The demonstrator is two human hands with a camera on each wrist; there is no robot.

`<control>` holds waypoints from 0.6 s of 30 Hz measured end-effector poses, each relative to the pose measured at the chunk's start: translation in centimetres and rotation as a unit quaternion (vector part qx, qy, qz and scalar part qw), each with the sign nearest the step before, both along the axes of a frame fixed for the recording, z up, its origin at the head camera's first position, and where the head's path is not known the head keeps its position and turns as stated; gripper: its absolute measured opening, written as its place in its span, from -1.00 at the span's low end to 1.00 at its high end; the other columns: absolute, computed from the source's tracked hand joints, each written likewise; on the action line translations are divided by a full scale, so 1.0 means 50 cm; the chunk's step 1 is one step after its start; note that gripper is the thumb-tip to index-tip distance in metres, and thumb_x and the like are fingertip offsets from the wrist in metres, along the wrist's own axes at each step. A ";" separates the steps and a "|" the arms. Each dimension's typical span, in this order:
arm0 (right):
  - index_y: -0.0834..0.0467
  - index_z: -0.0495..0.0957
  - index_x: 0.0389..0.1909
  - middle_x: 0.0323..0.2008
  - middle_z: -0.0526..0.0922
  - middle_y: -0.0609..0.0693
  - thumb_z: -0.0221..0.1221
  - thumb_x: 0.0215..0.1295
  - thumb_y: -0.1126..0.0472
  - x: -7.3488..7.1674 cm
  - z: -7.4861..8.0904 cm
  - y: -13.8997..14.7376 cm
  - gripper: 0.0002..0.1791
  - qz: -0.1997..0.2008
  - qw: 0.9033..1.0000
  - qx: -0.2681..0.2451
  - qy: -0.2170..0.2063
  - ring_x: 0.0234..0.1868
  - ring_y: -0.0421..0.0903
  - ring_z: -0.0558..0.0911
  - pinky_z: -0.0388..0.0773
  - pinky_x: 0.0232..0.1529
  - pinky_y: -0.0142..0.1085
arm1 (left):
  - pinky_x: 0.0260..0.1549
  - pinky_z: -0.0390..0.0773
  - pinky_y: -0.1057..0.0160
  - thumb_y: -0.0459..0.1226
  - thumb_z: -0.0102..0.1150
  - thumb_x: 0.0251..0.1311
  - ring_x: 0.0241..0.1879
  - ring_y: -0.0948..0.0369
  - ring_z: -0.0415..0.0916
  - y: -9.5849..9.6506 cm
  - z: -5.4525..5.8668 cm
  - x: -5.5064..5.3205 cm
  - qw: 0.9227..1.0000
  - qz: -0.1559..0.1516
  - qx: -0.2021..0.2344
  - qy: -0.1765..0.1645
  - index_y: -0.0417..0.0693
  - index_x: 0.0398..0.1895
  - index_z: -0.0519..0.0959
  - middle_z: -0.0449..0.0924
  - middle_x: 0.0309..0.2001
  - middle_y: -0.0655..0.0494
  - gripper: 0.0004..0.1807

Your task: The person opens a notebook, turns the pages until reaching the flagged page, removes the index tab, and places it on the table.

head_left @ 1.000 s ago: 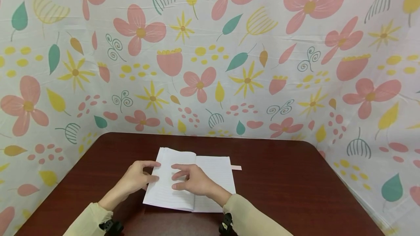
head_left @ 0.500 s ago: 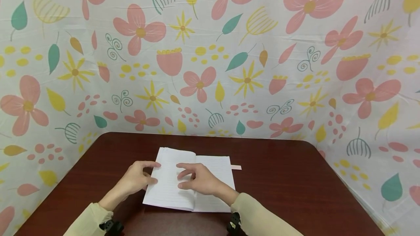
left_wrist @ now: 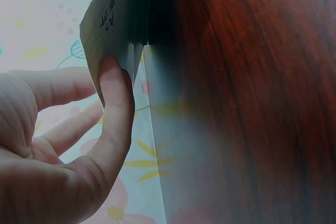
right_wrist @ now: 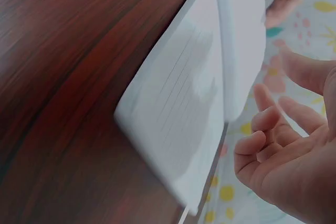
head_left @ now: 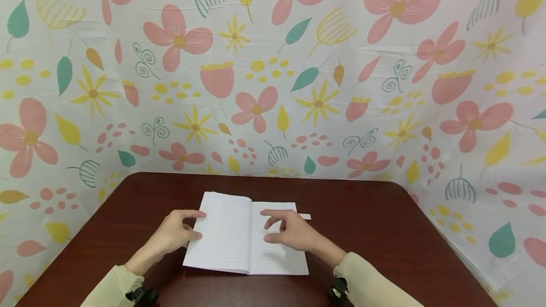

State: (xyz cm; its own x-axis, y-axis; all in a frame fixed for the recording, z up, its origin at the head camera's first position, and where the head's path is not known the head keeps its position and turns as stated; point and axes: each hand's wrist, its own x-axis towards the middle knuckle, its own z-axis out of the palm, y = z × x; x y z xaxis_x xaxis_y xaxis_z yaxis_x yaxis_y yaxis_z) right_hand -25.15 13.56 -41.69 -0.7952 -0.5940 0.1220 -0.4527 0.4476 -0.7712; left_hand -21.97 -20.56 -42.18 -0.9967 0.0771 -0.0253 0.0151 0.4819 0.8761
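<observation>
An open notebook [head_left: 222, 240] with white lined pages lies on the dark wooden table. My left hand [head_left: 174, 232] holds its left edge, thumb and index finger spread along the page. In the left wrist view the thumb [left_wrist: 116, 103] lies against a surface of the notebook [left_wrist: 107, 24] with small handwriting, the other fingers on the far side. Over the right-hand page hovers my right hand [head_left: 294, 232], fingers loosely bent and holding nothing. The right wrist view shows this right hand [right_wrist: 289, 140] apart from the notebook [right_wrist: 178, 93].
A pale strip [head_left: 304, 216] sticks out past the notebook's right edge. Brown table [head_left: 375, 240] surface surrounds the notebook. Behind and at both sides hangs a white cloth [head_left: 273, 75] with a flower print. Each wrist wears a black device [head_left: 338, 290].
My right hand has moved right, from over the left page to over the right page. The left hand stays at the notebook's left edge. The head view has shifted slightly.
</observation>
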 end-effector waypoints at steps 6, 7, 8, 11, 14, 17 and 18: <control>0.25 0.55 0.38 -0.16 0.71 0.08 0.52 0.20 0.22 -0.001 -0.004 0.068 -0.29 -0.023 0.999 0.036 0.024 -0.59 -0.20 0.34 0.39 -0.51 -0.35 | -0.47 0.73 0.04 -0.55 0.48 0.07 -0.38 0.07 0.72 -0.002 0.002 0.002 1.000 -0.005 0.000 0.001 -0.29 0.19 0.65 0.71 -0.24 -0.09 -0.47; 0.27 0.55 0.38 -0.17 0.70 0.08 0.53 0.19 0.21 -0.001 -0.005 0.078 -0.28 -0.027 0.998 0.045 0.030 -0.56 -0.18 0.36 0.39 -0.49 -0.34 | -0.47 0.73 0.04 -0.55 0.49 0.07 -0.38 0.07 0.72 -0.002 0.002 0.002 1.000 -0.005 0.000 0.002 -0.29 0.19 0.65 0.71 -0.23 -0.09 -0.47; 0.29 0.54 0.38 -0.17 0.68 0.08 0.54 0.18 0.21 0.000 -0.005 0.089 -0.26 -0.029 0.998 0.051 0.034 -0.53 -0.16 0.37 0.39 -0.47 -0.33 | -0.47 0.73 0.04 -0.55 0.49 0.07 -0.38 0.07 0.72 -0.002 0.002 0.002 1.000 -0.006 0.000 0.002 -0.29 0.18 0.65 0.71 -0.22 -0.09 -0.47; 0.30 0.53 0.38 -0.17 0.62 0.06 0.57 0.15 0.16 0.001 -0.008 0.118 -0.22 -0.036 0.996 0.073 0.043 -0.41 -0.08 0.43 0.41 -0.38 -0.31 | -0.47 0.73 0.04 -0.55 0.49 0.07 -0.38 0.06 0.72 -0.003 0.002 0.000 1.000 -0.007 0.002 0.003 -0.30 0.18 0.65 0.71 -0.23 -0.09 -0.47; 0.29 0.52 0.40 -0.14 0.56 0.07 0.58 0.12 0.12 0.003 -0.013 0.142 -0.17 -0.036 0.995 0.088 0.041 -0.31 -0.04 0.43 0.41 -0.30 -0.28 | -0.47 0.73 0.04 -0.55 0.48 0.07 -0.39 0.06 0.72 -0.003 0.001 0.000 1.000 -0.009 0.004 0.002 -0.30 0.19 0.65 0.72 -0.27 -0.08 -0.47; 0.28 0.51 0.41 -0.11 0.52 0.09 0.59 0.11 0.10 0.003 -0.018 0.160 -0.15 -0.034 0.994 0.096 0.035 -0.28 -0.02 0.41 0.38 -0.31 -0.26 | -0.48 0.73 0.04 -0.55 0.48 0.07 -0.40 0.06 0.72 -0.004 0.000 0.000 1.000 -0.009 0.003 0.001 -0.30 0.18 0.65 0.72 -0.30 -0.07 -0.47; 0.27 0.51 0.41 -0.10 0.52 0.09 0.59 0.11 0.10 0.003 -0.019 0.164 -0.15 -0.032 0.994 0.098 0.034 -0.27 -0.02 0.41 0.37 -0.31 -0.25 | -0.48 0.73 0.04 -0.55 0.48 0.07 -0.40 0.06 0.72 -0.004 0.000 0.000 1.000 -0.009 0.003 0.000 -0.31 0.18 0.65 0.72 -0.30 -0.07 -0.47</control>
State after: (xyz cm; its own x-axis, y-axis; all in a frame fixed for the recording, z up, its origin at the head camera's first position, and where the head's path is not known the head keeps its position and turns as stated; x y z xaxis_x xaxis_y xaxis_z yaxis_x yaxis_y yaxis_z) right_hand -25.00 21.78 -42.66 -0.8263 -0.5595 0.0642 -0.4665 0.6160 -0.6347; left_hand -21.97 -20.76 -42.18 -0.9951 0.0959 -0.0239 0.0249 0.4766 0.8788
